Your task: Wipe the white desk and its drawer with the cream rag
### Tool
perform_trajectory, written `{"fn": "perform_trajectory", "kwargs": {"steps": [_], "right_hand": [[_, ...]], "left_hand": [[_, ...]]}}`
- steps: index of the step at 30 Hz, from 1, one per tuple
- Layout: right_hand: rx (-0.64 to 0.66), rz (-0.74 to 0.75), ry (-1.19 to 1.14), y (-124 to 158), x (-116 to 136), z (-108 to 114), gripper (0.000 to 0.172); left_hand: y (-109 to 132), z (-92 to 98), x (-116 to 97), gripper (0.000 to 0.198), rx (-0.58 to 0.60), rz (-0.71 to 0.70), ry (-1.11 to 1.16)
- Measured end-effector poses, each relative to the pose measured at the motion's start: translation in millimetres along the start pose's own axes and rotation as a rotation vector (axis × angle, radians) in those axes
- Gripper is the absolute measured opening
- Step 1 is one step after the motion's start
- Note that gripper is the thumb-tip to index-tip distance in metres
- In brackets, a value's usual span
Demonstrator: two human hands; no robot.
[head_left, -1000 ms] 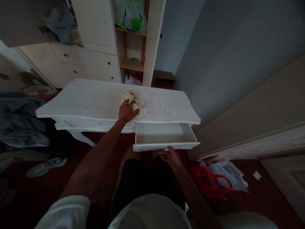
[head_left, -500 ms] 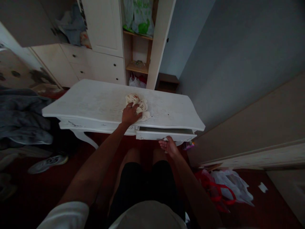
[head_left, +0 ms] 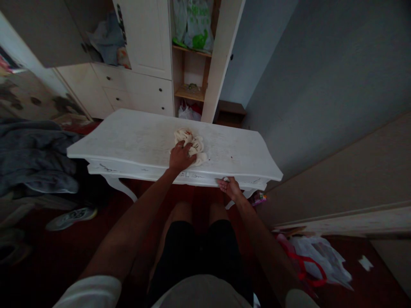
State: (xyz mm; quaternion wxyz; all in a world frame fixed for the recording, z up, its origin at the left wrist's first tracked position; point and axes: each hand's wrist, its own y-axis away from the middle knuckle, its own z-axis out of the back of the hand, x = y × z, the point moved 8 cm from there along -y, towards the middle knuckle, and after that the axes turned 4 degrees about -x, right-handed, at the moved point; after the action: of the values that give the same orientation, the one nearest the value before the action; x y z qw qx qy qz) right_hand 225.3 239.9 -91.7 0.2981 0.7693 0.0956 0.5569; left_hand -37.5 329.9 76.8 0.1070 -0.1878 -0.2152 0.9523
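A white console table (head_left: pixel 128 139) stands in front of me. My left hand (head_left: pixel 180 157) rests on a crumpled cream cloth (head_left: pixel 192 143) lying on the tabletop, fingers closed over its near edge. My right hand (head_left: pixel 229 187) is palm up under the front of the table's right drawer (head_left: pixel 244 182), fingers curled at its small knob. The drawer sits flush with the table front.
A cream wardrobe (head_left: pixel 144 51) with open shelves and green-printed bags stands behind the table. Grey bedding (head_left: pixel 32 158) and a shoe (head_left: pixel 70 218) lie left. Red-and-white plastic bags (head_left: pixel 316 261) lie on the red floor at right, beside a wall panel.
The right drawer, pulled well out a second ago, has been pushed in by my right hand and is now closed. My left hand stayed on the cloth.
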Motion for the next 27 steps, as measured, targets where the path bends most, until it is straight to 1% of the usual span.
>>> {"fn": "perform_trajectory", "kwargs": {"steps": [3,5,7,9,11,13,15,16,18,19,21,22,24,26,27], "right_hand": [[0.052,-0.019,0.037,1.4,2.9,0.0,0.031],[0.108,-0.082,0.089,6.6,4.3,1.1,0.031],[0.15,-0.165,0.201,15.3,6.4,6.0,0.035],[0.168,-0.201,0.377,26.3,14.8,15.2,0.041],[0.193,-0.142,0.572,38.4,33.5,23.4,0.045],[0.257,-0.009,0.72,51.8,61.0,26.2,0.044],[0.331,0.141,0.769,64.0,93.5,26.4,0.039],[0.338,0.225,0.755,67.5,112.5,28.1,0.038],[0.273,0.395,0.69,66.7,152.1,37.8,0.038],[0.216,0.468,0.673,62.3,169.7,45.1,0.036],[0.066,0.576,0.715,46.4,196.4,62.5,0.029],[-0.033,0.606,0.769,35.9,205.7,72.5,0.026],[-0.29,0.648,0.919,15.5,220.3,94.1,0.018],[-0.434,0.668,0.986,-2.0,227.7,107.1,0.01],[-0.474,0.676,1.004,-9.5,229.8,111.0,0.007]], "left_hand": [[0.1,0.2,-0.4,0.058,0.011,0.0,-0.004],[0.1,0.4,-1.0,0.058,0.009,-0.002,-0.001],[0.1,0.6,-0.7,0.058,-0.002,0.006,0.001],[0.4,0.6,0.2,0.059,-0.013,0.022,0.001],[0.9,0.7,1.5,0.06,-0.022,0.039,0.005],[1.4,1.5,2.8,0.06,-0.033,0.048,0.021],[2.1,3.1,4.5,0.059,-0.048,0.05,0.051],[2.7,4.2,5.6,0.06,-0.058,0.052,0.071],[4.6,6.5,8.0,0.068,-0.08,0.058,0.119],[6.1,7.7,8.9,0.074,-0.091,0.061,0.146],[10.8,10.9,10.1,0.084,-0.116,0.074,0.199],[14.1,13.0,10.1,0.086,-0.128,0.083,0.226],[23.2,18.4,9.5,0.081,-0.145,0.105,0.282],[36.8,25.0,6.9,0.07,-0.145,0.115,0.365],[45.9,28.3,5.3,0.065,-0.138,0.119,0.419]]}}
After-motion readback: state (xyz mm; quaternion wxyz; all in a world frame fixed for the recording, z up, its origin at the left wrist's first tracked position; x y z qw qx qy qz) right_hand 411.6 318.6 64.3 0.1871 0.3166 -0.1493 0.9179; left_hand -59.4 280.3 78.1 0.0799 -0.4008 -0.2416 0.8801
